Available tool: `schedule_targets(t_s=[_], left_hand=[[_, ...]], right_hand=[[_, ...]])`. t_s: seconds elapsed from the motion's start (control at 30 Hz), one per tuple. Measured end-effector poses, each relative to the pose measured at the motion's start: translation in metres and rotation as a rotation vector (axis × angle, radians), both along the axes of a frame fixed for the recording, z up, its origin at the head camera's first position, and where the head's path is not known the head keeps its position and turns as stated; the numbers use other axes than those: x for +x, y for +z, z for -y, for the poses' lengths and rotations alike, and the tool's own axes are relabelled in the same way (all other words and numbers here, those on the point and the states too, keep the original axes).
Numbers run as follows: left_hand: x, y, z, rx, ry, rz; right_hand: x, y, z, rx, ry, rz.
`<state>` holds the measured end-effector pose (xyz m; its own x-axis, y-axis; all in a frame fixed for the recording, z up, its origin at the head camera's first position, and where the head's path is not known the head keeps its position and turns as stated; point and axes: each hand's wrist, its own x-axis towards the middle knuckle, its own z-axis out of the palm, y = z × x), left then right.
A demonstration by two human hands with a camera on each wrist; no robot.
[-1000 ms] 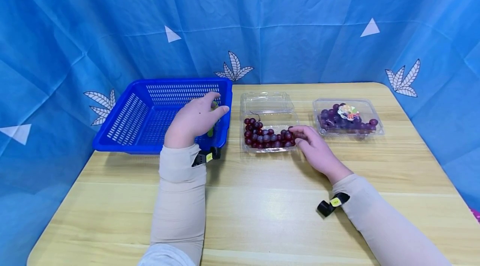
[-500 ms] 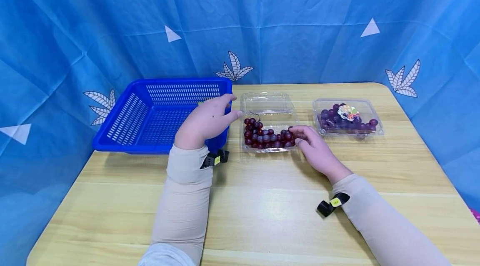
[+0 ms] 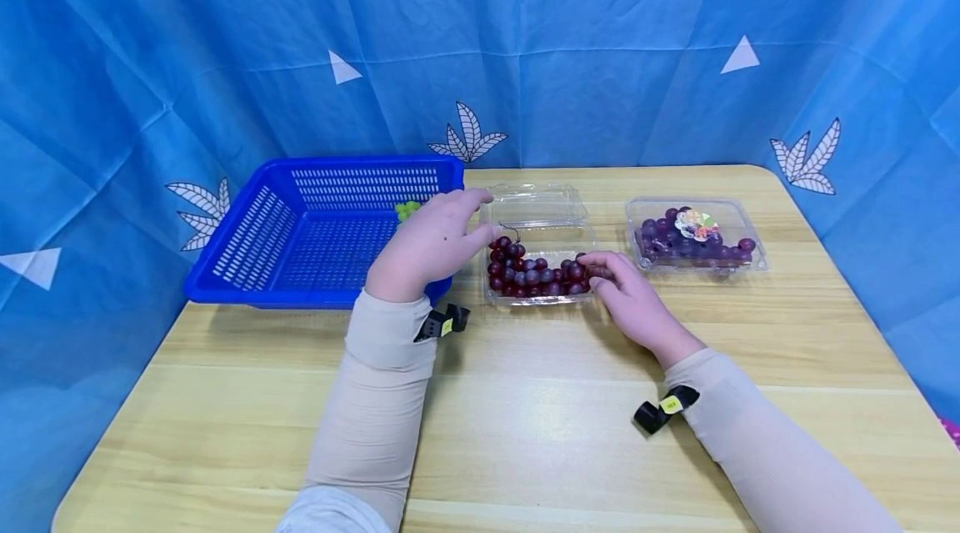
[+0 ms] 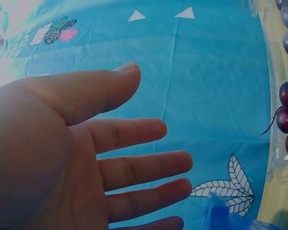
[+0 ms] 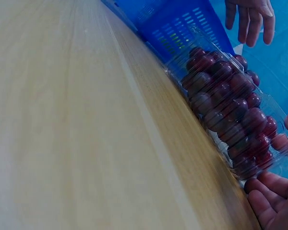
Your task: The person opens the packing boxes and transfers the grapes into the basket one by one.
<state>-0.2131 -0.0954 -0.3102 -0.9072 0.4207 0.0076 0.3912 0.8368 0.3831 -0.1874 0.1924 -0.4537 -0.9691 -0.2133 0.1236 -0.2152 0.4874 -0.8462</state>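
My left hand hovers over the right rim of the blue plastic basket, its thumb and fingers spread apart. Nothing is in its palm, as the left wrist view shows. Green grapes lie in the basket, partly hidden behind this hand. Just right of the basket, a clear plastic box stands with its lid folded back. Dark red grapes fill its front part, with a thin stem sticking up. My right hand holds the box's right edge, fingertips and thumb bent at its wall.
A second clear box, lid down, stands on the right with dark grapes and a colourful round sticker. All of it rests on a pale wooden table. A blue curtain hangs behind and at the sides.
My left hand has moved right, from over the basket's inside toward the open box, uncovering the green grapes. My right hand and both boxes have stayed in place.
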Motion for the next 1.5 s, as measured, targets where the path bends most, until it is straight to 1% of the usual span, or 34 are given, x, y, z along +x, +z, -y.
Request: schedule_targets(t_s=[0.23, 0.47, 0.63, 0.77, 0.9, 1.07, 1.23, 1.37, 1.5], left_hand=[[-0.002, -0.004, -0.010, -0.028, -0.040, 0.025], [-0.003, -0.012, -0.022, -0.101, -0.104, 0.054], [-0.003, -0.019, -0.025, -0.125, -0.110, 0.059], [-0.001, -0.021, -0.031, -0.146, -0.112, 0.055], [0.001, -0.023, -0.039, -0.171, -0.121, 0.041], [0.003, -0.029, -0.049, -0.199, -0.162, 0.001], [0.003, -0.035, -0.054, -0.237, -0.180, -0.038], [0.003, -0.039, -0.059, -0.256, -0.208, -0.065], [0.001, -0.047, -0.064, -0.255, -0.226, -0.101]], right_hand=[[0.001, 0.001, 0.000, 0.017, -0.002, -0.005], [0.001, 0.002, 0.000, 0.019, -0.004, 0.001], [0.000, 0.002, 0.000, 0.015, -0.005, 0.008], [0.001, 0.002, 0.000, 0.015, -0.006, 0.010], [0.001, 0.003, 0.000, 0.014, -0.006, 0.006], [0.001, 0.003, -0.001, 0.001, -0.002, 0.005], [0.002, 0.003, 0.000, -0.004, 0.004, 0.012], [0.002, 0.002, 0.000, 0.015, 0.020, -0.003], [0.002, 0.002, 0.000, 0.017, 0.025, -0.013]])
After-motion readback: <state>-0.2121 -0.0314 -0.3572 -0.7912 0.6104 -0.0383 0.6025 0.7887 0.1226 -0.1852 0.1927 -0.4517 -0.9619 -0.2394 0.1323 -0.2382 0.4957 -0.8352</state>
